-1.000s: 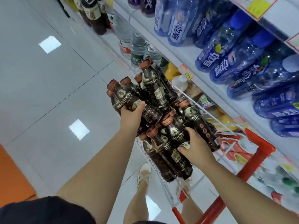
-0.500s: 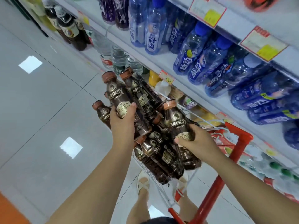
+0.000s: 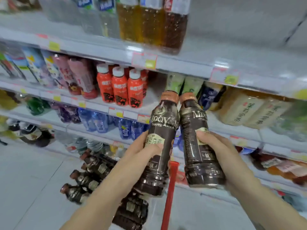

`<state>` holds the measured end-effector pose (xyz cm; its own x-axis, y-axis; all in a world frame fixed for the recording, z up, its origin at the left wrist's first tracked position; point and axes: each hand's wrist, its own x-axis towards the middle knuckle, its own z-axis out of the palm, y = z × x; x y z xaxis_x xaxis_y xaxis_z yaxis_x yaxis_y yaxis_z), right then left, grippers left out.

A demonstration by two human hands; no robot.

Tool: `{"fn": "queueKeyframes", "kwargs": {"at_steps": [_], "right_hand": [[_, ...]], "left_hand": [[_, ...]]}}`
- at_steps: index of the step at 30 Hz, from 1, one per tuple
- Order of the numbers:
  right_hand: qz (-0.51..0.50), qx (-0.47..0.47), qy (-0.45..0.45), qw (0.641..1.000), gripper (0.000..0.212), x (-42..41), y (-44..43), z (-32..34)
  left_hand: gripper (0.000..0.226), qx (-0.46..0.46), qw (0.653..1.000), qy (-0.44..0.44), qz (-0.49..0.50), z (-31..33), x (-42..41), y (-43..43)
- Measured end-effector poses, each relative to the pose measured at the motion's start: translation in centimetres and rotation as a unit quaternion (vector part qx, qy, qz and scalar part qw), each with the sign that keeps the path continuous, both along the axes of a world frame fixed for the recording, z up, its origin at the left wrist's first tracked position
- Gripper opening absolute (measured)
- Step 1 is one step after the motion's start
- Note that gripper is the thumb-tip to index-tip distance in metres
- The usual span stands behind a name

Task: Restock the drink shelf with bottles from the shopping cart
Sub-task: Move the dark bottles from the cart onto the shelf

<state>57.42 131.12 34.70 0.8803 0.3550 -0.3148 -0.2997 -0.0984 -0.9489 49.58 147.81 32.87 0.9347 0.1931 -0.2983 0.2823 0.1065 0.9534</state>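
My left hand (image 3: 141, 148) grips a dark brown coffee bottle (image 3: 162, 128) with a copper cap, held upright. My right hand (image 3: 217, 146) grips a second, matching coffee bottle (image 3: 196, 123) right beside it, the two caps almost touching. Both are raised in front of the drink shelf (image 3: 149, 100), near a gap between red bottles (image 3: 119, 87) and green-labelled bottles (image 3: 184, 83). Below my arms, several more coffee bottles (image 3: 88, 178) lie piled in the shopping cart, whose red handle post (image 3: 170, 193) stands between my forearms.
The shelving holds rows of drinks: amber bottles (image 3: 149, 22) on top, pink bottles (image 3: 79, 77) left, pale tea bottles (image 3: 245, 108) right, blue bottles (image 3: 99, 122) lower down. Yellow price tags (image 3: 149, 62) line the shelf edges. Grey tiled floor (image 3: 25, 180) lies to the left.
Both hands have lifted one coffee bottle each out of the cart pile and raised them upright in front of the shelf. My view has swung up from the cart to the shelves.
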Motion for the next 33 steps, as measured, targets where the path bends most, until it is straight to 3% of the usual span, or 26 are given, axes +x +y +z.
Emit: {"fn": "queueKeyframes", "kwargs": {"at_steps": [3, 8, 10, 11, 18, 22, 25, 29, 33], "right_hand": [[-0.043, 0.042, -0.021, 0.998, 0.030, 0.8, -3.7, 4.6], [-0.070, 0.111, -0.033, 0.991, 0.025, 4.6, -9.2, 10.4], [-0.082, 0.140, -0.028, 0.986, 0.022, 6.6, -11.8, 12.0], [-0.088, 0.151, -0.022, 0.984, 0.021, 7.9, -12.9, 12.5], [-0.100, 0.200, 0.033, 0.974, 0.022, 20.2, -19.2, 14.5], [-0.190, 0.115, -0.061, 0.973, 0.028, 27.2, -20.9, 14.9], [-0.283, -0.002, -0.178, 0.942, 0.020, 31.1, -22.1, 14.8], [-0.297, -0.040, -0.270, 0.915, 0.019, 35.4, -23.7, 14.2], [-0.285, -0.072, -0.327, 0.898, 0.048, 38.9, -24.4, 13.1]], "left_hand": [[0.034, -0.002, 0.998, -0.030, -0.049, 4.6, 2.5, -2.5], [0.012, -0.021, 0.989, -0.065, -0.129, 10.9, 7.9, -8.2], [0.010, -0.008, 0.982, -0.066, -0.179, 11.7, 10.7, -10.7], [0.019, 0.001, 0.979, -0.079, -0.186, 11.8, 12.2, -11.3], [0.029, -0.098, 0.989, -0.041, -0.101, 15.2, 21.1, -18.3], [0.036, -0.123, 0.990, -0.065, -0.035, 15.6, 25.0, -20.9], [0.033, -0.117, 0.988, -0.096, 0.023, 15.0, 27.1, -22.6], [0.030, -0.157, 0.981, -0.100, 0.044, 15.0, 29.1, -23.4], [0.032, -0.167, 0.980, -0.097, 0.054, 15.0, 30.7, -23.6]]}}
